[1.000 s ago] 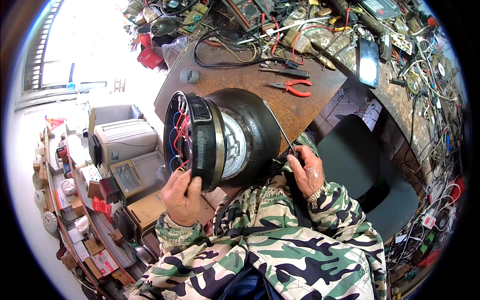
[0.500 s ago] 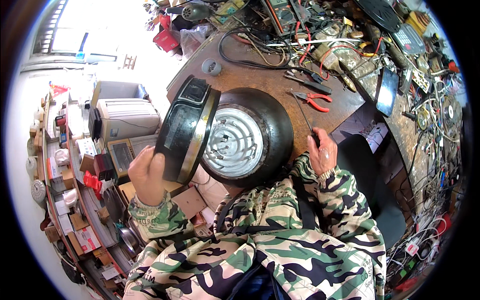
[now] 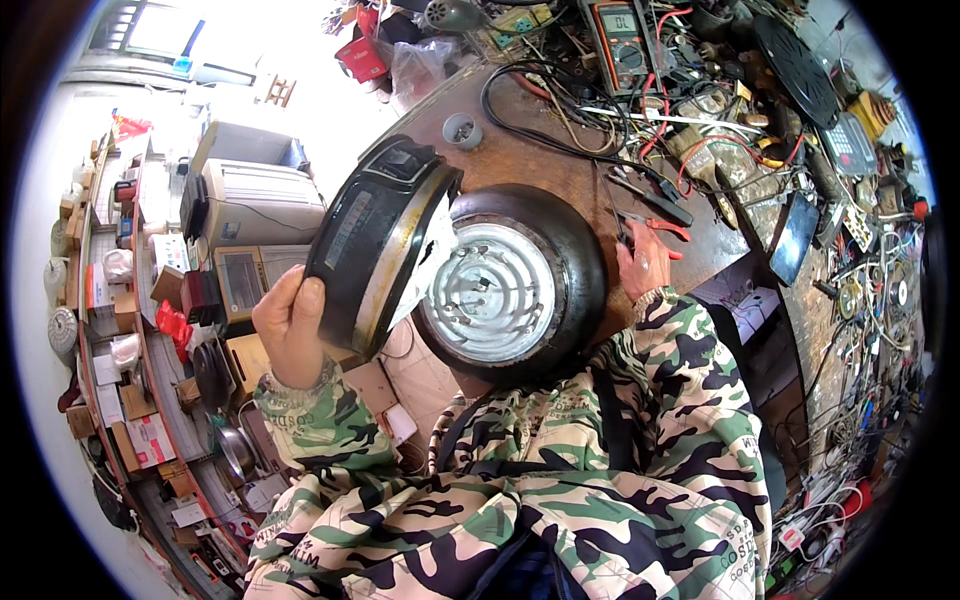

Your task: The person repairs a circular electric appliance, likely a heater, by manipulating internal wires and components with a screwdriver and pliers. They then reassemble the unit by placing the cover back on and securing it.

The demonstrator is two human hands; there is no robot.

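My left hand (image 3: 292, 325) grips the rim of a black round appliance housing (image 3: 365, 235) with a control panel on its side. The housing is tilted up on edge, and a whitish inner face shows along its right side. Right beside it sits a dark round bowl-like body (image 3: 585, 280) holding a grey disc with a spiral heating coil (image 3: 490, 295). My right hand (image 3: 645, 262) is closed around a screwdriver, whose thin shaft (image 3: 606, 195) points away from me over the table. Just beyond that hand lie red-handled pliers (image 3: 668, 230), partly covered by it.
A small cup of tiny parts (image 3: 462, 131) stands on the brown table (image 3: 430, 118). Cables, a multimeter (image 3: 622, 50) and tangled parts crowd the far and right sides. A phone (image 3: 795, 238) lies at right. Shelves with boxes (image 3: 150, 440) fill the left.
My right hand has moved away from me with the screwdriver, to the pliers. The housing in my left hand has turned, so its whitish inside now shows. The view has shifted slightly.
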